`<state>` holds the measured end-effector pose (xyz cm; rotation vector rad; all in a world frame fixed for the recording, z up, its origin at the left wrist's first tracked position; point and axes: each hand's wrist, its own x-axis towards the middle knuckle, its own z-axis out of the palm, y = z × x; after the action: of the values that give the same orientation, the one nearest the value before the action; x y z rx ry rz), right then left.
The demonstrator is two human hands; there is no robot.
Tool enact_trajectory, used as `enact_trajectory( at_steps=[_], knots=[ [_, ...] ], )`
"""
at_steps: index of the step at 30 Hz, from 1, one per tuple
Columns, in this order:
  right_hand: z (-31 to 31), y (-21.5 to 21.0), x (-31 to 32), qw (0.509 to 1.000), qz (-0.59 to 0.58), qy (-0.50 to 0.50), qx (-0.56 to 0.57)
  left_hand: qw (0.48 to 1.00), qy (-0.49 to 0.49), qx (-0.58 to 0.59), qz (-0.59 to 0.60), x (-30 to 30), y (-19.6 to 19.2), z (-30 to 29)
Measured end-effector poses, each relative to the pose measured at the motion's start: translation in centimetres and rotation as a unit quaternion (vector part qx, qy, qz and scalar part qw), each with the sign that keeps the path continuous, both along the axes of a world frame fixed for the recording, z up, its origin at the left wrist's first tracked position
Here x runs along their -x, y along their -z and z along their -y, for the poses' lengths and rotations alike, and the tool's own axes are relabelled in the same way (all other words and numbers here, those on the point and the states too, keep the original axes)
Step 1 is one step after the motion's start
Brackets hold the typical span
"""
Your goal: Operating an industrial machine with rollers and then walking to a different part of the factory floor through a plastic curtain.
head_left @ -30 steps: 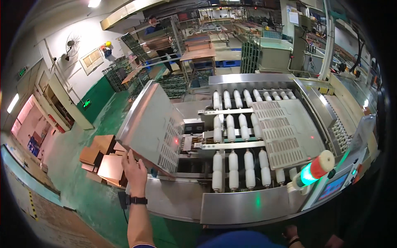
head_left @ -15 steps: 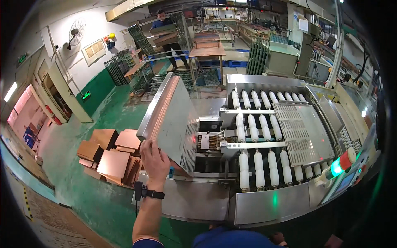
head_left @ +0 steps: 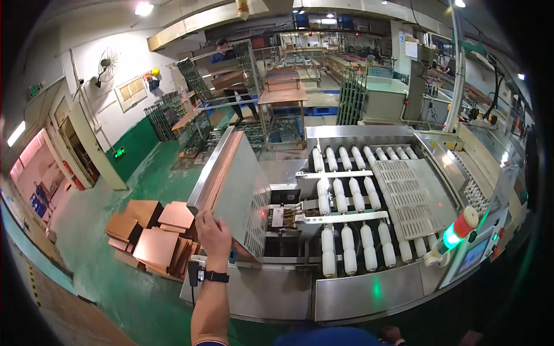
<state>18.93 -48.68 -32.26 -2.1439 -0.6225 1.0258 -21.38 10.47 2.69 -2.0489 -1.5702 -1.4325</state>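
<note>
My left hand, with a black strap on the wrist, is at the near edge of a stack of thin copper sheets. Its fingers are bent over that edge. The stack leans upright between a metal back plate and a grey slotted panel at the left end of a roller machine. My right hand shows only partly at the lower edge, low beside my body. Its fingers are too dark and small to make out.
White rollers fill the machine bed, crossed by white arms. A slotted cover lies over them. A signal lamp stands at right. Copper-coloured boards are piled on the floor at left. Another person stands by far racks.
The view has shifted slightly, so the machine sits lower and further left. My left hand stays at the near edge of the copper sheets. My right hand remains low at the lower edge.
</note>
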Motion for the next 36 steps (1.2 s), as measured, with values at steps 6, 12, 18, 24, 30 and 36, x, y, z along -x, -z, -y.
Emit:
enact_trajectory(
  at_steps=[6, 12, 18, 24, 30, 36],
  knots=[
    [4.4, 5.3, -1.9, 0.988, 0.131, -0.083, -0.005, 0.999, -0.027, -0.024, -0.033, -1.3, 0.3, 0.7],
    [10.0, 12.7, -2.3, 0.886, 0.379, -0.266, 0.003, 0.994, -0.072, -0.017, -0.076, -0.9, 0.6, 0.9],
    [4.9, 11.4, -4.8, 0.893, 0.307, -0.308, 0.116, 0.989, -0.117, 0.025, -0.091, -0.7, 1.2, 1.0],
    [-1.6, 9.1, -7.1, 0.878, 0.296, -0.346, 0.144, 0.991, -0.102, 0.001, -0.087, -0.6, 0.4, 1.8],
    [-4.1, 8.2, -8.1, 0.867, 0.298, -0.37, 0.15, 0.99, -0.099, -0.028, -0.093, -0.1, 0.1, 1.6],
    [-1.3, 8.7, -8.9, 0.876, 0.297, -0.355, 0.136, 0.994, -0.077, -0.021, -0.08, -0.8, 0.3, 0.7]
  ],
)
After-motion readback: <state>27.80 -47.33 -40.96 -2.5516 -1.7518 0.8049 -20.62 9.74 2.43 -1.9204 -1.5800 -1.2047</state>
